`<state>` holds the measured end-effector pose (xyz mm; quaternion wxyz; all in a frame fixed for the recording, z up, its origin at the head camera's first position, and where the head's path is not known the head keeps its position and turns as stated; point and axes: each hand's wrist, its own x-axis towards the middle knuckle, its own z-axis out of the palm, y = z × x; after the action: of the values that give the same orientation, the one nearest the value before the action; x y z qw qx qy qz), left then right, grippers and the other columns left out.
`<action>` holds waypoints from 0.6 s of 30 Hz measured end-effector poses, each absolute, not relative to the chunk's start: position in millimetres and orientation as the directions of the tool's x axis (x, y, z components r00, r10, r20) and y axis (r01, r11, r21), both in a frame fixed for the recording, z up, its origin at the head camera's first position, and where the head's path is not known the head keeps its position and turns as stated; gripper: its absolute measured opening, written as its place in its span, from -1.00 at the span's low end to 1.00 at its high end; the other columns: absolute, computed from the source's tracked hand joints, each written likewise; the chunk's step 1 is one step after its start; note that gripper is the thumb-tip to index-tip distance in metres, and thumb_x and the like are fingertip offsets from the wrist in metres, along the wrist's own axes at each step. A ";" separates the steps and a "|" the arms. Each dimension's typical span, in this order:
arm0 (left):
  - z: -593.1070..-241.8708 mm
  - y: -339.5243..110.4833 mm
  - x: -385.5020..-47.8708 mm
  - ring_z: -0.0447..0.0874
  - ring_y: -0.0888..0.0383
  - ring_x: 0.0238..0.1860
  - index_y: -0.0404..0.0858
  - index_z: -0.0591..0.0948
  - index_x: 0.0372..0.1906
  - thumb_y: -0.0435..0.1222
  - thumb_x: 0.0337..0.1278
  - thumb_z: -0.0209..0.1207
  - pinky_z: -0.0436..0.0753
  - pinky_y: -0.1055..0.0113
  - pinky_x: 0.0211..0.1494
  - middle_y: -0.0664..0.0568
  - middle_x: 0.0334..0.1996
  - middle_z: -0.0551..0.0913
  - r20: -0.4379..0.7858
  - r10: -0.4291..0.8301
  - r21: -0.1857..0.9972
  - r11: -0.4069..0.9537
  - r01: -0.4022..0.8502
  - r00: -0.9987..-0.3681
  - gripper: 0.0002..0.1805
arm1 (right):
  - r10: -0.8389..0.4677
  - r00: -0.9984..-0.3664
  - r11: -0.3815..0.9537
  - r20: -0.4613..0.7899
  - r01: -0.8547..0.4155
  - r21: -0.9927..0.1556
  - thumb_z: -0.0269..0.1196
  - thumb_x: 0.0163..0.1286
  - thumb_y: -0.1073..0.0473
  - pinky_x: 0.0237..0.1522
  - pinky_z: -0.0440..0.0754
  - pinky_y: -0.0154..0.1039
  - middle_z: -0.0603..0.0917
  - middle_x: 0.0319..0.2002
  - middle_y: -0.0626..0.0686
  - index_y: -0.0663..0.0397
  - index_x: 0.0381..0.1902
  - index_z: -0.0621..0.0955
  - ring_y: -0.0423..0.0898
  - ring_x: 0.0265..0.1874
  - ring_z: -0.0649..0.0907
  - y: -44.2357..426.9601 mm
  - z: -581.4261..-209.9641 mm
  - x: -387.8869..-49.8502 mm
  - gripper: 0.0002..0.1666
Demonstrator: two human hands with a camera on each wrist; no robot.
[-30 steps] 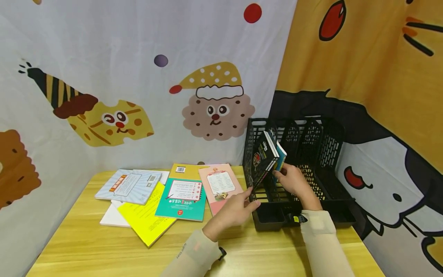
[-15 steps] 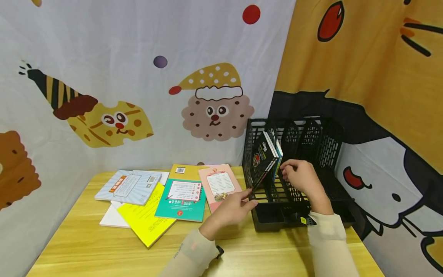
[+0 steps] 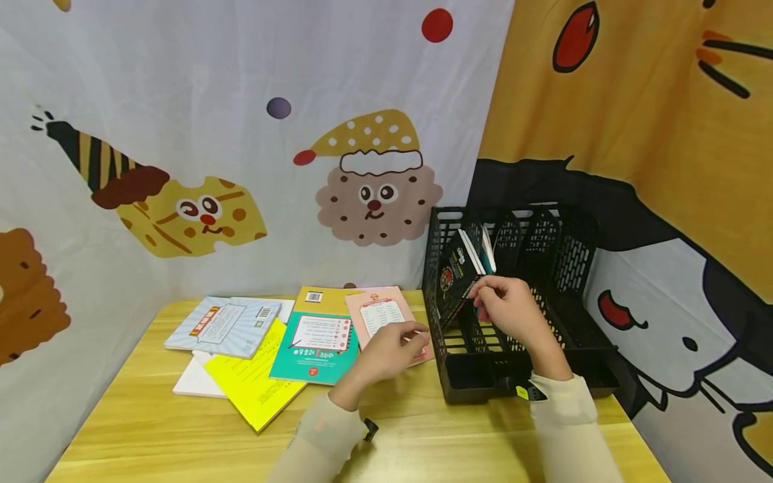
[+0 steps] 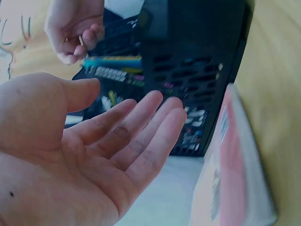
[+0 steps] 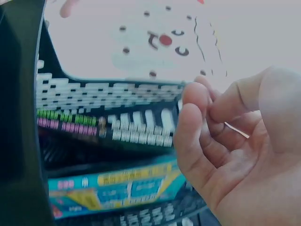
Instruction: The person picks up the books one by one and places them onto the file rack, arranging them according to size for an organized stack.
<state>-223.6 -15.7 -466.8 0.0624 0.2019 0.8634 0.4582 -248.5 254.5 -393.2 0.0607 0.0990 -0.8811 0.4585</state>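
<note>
Two black books lean in the left part of a black slatted desk organizer. Close on their right stands a thinner blue book; I cannot tell whether a divider separates them. My right hand hovers in front of these books, its fingers loosely curled with nothing visible between them. Over the pink booklet, beside the organizer, my left hand is held palm up, fingers relaxed and bearing nothing. It hides the lower part of the booklet.
Left of the pink booklet lie a green-and-yellow book, a bright yellow book and a pale blue book over white ones, on the wooden table. Patterned curtains hang behind. Upright dividers section the organizer.
My left hand has drawn back leftward from the organizer's front edge to the pink booklet. The right hand went off the blue book to the right, then came back left toward the black books.
</note>
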 end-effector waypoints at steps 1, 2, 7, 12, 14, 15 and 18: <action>-465.0 -20.3 -224.6 0.86 0.06 0.05 -0.13 0.76 0.32 -0.02 0.73 0.10 0.77 0.15 0.10 0.01 0.17 0.86 0.090 0.404 0.823 0.485 0.296 -0.911 -0.58 | -0.137 -0.970 0.561 0.201 -0.243 -0.791 0.07 0.68 0.25 -0.44 0.74 -0.14 0.74 -0.37 0.22 0.25 -0.11 0.78 0.06 -0.52 0.71 250.4 -392.8 -247.1 -0.65; -463.3 -25.1 -225.5 0.87 0.03 0.05 -0.14 0.76 0.33 -0.03 0.74 0.09 0.78 0.16 0.06 0.00 0.15 0.86 0.095 0.400 0.828 0.477 0.295 -0.912 -0.58 | -0.154 -0.967 0.562 0.206 -0.257 -0.786 0.08 0.68 0.26 -0.45 0.74 -0.15 0.75 -0.35 0.20 0.22 -0.11 0.80 0.04 -0.52 0.72 246.6 -392.1 -245.6 -0.65; -453.6 -53.7 -231.1 0.90 -0.12 -0.05 -0.18 0.73 0.32 -0.05 0.77 0.10 0.84 0.14 -0.11 -0.11 0.04 0.86 0.076 0.357 0.892 0.393 0.223 -0.931 -0.60 | -0.220 -0.955 0.561 0.198 -0.290 -0.775 0.09 0.67 0.27 -0.46 0.75 -0.11 0.81 -0.27 0.15 0.06 -0.08 0.83 -0.02 -0.53 0.71 229.2 -392.2 -243.7 -0.65; -451.1 -79.3 -239.5 0.88 -0.18 -0.06 -0.15 0.71 0.35 -0.05 0.76 0.13 0.87 0.00 -0.05 -0.15 0.04 0.85 0.052 0.271 0.912 0.379 0.156 -0.961 -0.61 | -0.274 -0.954 0.581 0.117 -0.262 -0.771 0.09 0.70 0.23 -0.40 0.77 -0.07 0.83 -0.17 0.13 0.04 0.06 0.82 0.03 -0.46 0.74 208.4 -402.7 -251.8 -0.65; -451.3 -86.9 -242.0 0.87 -0.18 -0.06 -0.14 0.71 0.36 -0.03 0.76 0.12 0.86 0.03 -0.04 -0.13 0.03 0.86 0.040 0.239 0.907 0.399 0.136 -0.970 -0.60 | -0.293 -0.954 0.599 0.066 -0.237 -0.765 0.11 0.73 0.16 -0.37 0.76 -0.12 0.84 -0.14 0.09 0.04 0.14 0.80 0.07 -0.40 0.77 196.3 -406.2 -254.6 -0.66; -451.7 -90.1 -243.1 0.86 -0.17 -0.07 -0.15 0.71 0.35 -0.03 0.76 0.12 0.85 0.08 -0.06 -0.13 0.03 0.86 0.034 0.225 0.902 0.412 0.127 -0.974 -0.59 | -0.291 -0.956 0.616 0.041 -0.220 -0.756 0.13 0.74 0.14 -0.37 0.76 -0.15 0.85 -0.11 0.09 0.05 0.18 0.79 0.05 -0.40 0.78 188.8 -407.6 -255.9 -0.66; -453.1 -96.6 -246.3 0.77 -0.03 -0.37 -0.15 0.71 0.34 -0.01 0.75 0.12 0.73 0.23 -0.35 -0.15 0.03 0.85 -0.010 0.172 0.898 0.434 0.066 -0.985 -0.59 | -0.274 -0.962 0.693 -0.014 -0.187 -0.696 0.15 0.75 0.03 -0.35 0.71 -0.19 0.84 -0.16 0.06 0.06 0.21 0.78 -0.04 -0.38 0.79 163.7 -412.2 -259.8 -0.63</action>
<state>-246.3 -96.6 -453.1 0.0501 0.0705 0.8453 0.5272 -259.8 163.7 -412.2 -0.0584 0.1255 -0.9183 0.3709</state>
